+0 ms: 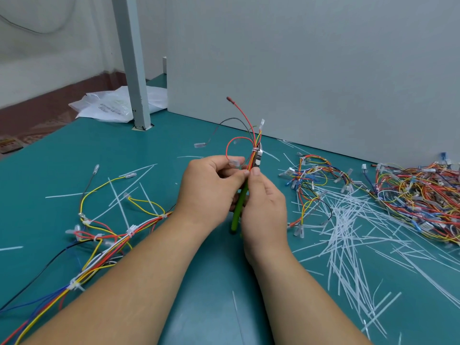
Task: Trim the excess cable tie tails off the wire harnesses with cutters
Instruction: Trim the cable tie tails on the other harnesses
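My left hand (211, 188) pinches a bundle of red, yellow and green wires, the wire harness (249, 141), and holds it upright above the table. A white cable tie (254, 150) wraps the bundle just above my fingers. My right hand (265, 207) grips green-handled cutters (239, 207); their metal jaws (258, 155) sit right against the tie. The harness trails down to the left across the table (104, 235).
A heap of cut white tie tails (348, 232) lies on the green table (199, 282) at right. A pile of harnesses (410, 192) fills the far right. A grey wall panel (298, 70) stands behind, a post (134, 70) and a plastic bag (112, 108) at back left.
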Tool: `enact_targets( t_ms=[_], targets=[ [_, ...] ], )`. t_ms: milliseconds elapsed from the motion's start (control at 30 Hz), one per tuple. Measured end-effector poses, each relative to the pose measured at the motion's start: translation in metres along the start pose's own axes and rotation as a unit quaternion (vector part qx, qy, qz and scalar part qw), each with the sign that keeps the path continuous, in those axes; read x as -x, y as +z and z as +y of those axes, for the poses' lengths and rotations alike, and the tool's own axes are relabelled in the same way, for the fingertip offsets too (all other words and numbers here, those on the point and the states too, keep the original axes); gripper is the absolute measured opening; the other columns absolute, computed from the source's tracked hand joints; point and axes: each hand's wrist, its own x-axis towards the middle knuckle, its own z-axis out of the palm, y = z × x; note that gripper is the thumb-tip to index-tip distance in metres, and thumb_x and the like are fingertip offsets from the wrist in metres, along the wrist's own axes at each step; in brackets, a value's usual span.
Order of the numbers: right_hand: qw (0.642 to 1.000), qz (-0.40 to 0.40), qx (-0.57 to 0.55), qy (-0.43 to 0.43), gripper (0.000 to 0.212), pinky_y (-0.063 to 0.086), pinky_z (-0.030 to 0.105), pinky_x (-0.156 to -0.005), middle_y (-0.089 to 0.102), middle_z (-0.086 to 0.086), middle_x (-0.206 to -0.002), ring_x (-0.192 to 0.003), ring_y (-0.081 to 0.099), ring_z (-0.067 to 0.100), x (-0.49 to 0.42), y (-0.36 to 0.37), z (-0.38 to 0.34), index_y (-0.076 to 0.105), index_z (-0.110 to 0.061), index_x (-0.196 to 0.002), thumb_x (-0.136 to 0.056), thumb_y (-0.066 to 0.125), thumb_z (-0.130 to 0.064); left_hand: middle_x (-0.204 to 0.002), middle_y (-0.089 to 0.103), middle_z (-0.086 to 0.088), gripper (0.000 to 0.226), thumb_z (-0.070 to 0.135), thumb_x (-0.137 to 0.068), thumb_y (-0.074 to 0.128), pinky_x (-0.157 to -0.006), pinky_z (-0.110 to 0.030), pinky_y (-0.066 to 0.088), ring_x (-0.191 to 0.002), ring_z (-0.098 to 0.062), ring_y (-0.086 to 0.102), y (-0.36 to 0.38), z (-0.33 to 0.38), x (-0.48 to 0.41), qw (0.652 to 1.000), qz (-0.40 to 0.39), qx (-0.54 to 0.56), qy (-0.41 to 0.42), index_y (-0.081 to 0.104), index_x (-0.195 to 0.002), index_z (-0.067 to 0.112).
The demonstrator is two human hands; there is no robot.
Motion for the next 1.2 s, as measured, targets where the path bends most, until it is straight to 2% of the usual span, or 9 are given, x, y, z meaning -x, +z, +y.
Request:
enact_targets(
  t_ms=[133,200,333,467,567,733,867,1067,1200],
  targets=[
    [1.000,-0.007,0.018,0.004,0.042,0.053,0.047,-0.063,0.071,0.028,-0.092,-0.071,0.059,0.026,0.002,0.000,0.001,0.076,-0.008,-0.096,-0.105,0.045,-0.035,-0.070,0.073,0.005,0.018,0.003,-0.092,0.071,-0.043,-0.017,0.048,-0.050,-0.002,0.060,-0.004,-0.001,-0.001,0.998,-0.050,-0.029,-0.026,0.075,-0.091,0.020],
    [0.997,-0.017,0.066,-0.033,0.035,0.055,0.043,-0.061,0.074,0.013,-0.083,-0.067,0.062,0.018,0.000,-0.005,-0.001,0.077,-0.016,-0.097,-0.107,0.047,-0.031,-0.065,0.072,0.007,0.013,0.008,-0.093,0.069,-0.048,-0.017,0.048,-0.051,-0.001,0.060,-0.008,-0.001,-0.004,0.996,-0.069,-0.058,-0.011,0.079,-0.091,0.015],
    [0.986,-0.046,0.127,-0.097,0.030,0.050,0.027,-0.058,0.064,-0.014,-0.072,-0.060,0.059,0.010,-0.003,-0.011,-0.007,0.077,-0.035,-0.095,-0.104,0.048,-0.036,-0.073,0.073,0.001,0.040,0.052,-0.084,0.060,-0.067,-0.032,0.051,-0.063,-0.004,0.058,-0.014,0.005,-0.012,0.999,-0.018,-0.050,-0.003,0.078,-0.079,0.016],
    [0.979,-0.082,0.154,-0.108,0.029,0.047,0.018,-0.059,0.058,-0.015,-0.071,-0.063,0.054,0.009,-0.002,-0.009,-0.009,0.070,-0.047,-0.082,-0.101,0.049,-0.042,-0.071,0.058,0.003,0.050,0.070,-0.076,0.060,-0.056,-0.028,0.035,-0.056,-0.018,0.042,-0.016,0.005,-0.022,0.999,0.016,-0.017,-0.026,0.071,-0.078,0.022],
    [0.975,-0.103,0.163,-0.110,0.026,0.046,0.029,-0.058,0.055,-0.003,-0.071,-0.063,0.051,0.011,-0.004,-0.011,-0.007,0.068,-0.039,-0.083,-0.096,0.048,-0.051,-0.079,0.036,-0.008,0.043,0.061,-0.084,0.067,-0.054,-0.029,0.022,-0.058,-0.022,0.024,-0.018,0.006,-0.027,0.997,-0.027,0.061,-0.047,0.075,-0.092,0.019],
    [0.972,-0.109,0.173,-0.112,0.026,0.051,0.043,-0.061,0.055,0.000,-0.071,-0.061,0.051,0.015,-0.003,-0.011,-0.006,0.070,-0.042,-0.088,-0.093,0.048,-0.054,-0.064,0.044,0.011,0.022,0.040,-0.096,0.067,-0.043,-0.019,0.023,-0.051,-0.009,0.027,-0.018,0.007,-0.031,0.986,-0.083,0.125,-0.080,0.080,-0.101,0.023],
    [0.967,-0.107,0.190,-0.131,0.023,0.054,0.054,-0.064,0.059,0.008,-0.077,-0.069,0.054,0.035,-0.001,-0.010,-0.007,0.069,-0.036,-0.096,-0.098,0.049,-0.047,-0.061,0.047,0.012,0.017,0.033,-0.096,0.068,-0.044,-0.020,0.020,-0.048,-0.006,0.031,-0.016,0.010,-0.031,0.972,-0.079,0.196,-0.101,0.077,-0.096,0.019],
    [0.970,-0.094,0.193,-0.114,0.024,0.053,0.034,-0.066,0.069,-0.021,-0.077,-0.066,0.057,0.004,0.000,-0.008,-0.005,0.073,-0.044,-0.096,-0.101,0.051,-0.037,-0.064,0.048,0.009,0.013,0.034,-0.093,0.069,-0.042,-0.019,0.027,-0.048,-0.006,0.042,-0.009,0.009,-0.029,0.949,-0.022,0.256,-0.184,0.076,-0.090,0.023],
    [0.973,-0.077,0.187,-0.108,0.025,0.054,0.042,-0.062,0.064,-0.018,-0.072,-0.063,0.054,0.009,0.000,-0.007,-0.005,0.072,-0.049,-0.091,-0.100,0.051,-0.039,-0.063,0.056,0.010,0.010,0.032,-0.093,0.071,-0.044,-0.017,0.041,-0.050,-0.007,0.057,-0.006,0.006,-0.027,0.947,0.000,0.266,-0.181,0.073,-0.093,0.022]
  ],
)
